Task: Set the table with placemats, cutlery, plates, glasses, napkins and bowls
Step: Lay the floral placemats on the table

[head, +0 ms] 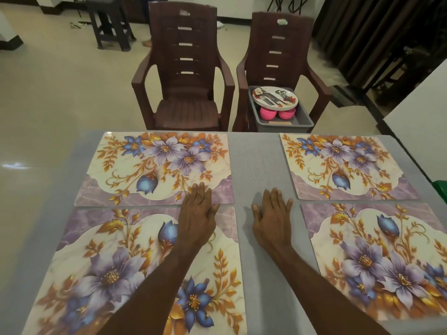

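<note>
Four floral placemats [154, 165] lie on the grey table [254, 160]. Left hand [197, 211] flat, fingers straight, across two mats' edges; right hand [272, 213] spread on bare cloth. Plates [274, 96] (cutlery on top) sit at 1 o'clock in a chair tub [302, 119].

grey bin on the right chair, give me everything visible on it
The grey bin is a rectangular tub, plastic by its look, sitting upright on the seat of the right brown chair beyond the table's far edge. Inside, a stack of floral plates carries loose metal cutlery; two pink bowls sit below the stack. A flat tan item lies at its near end. Neither hand touches it.
</note>
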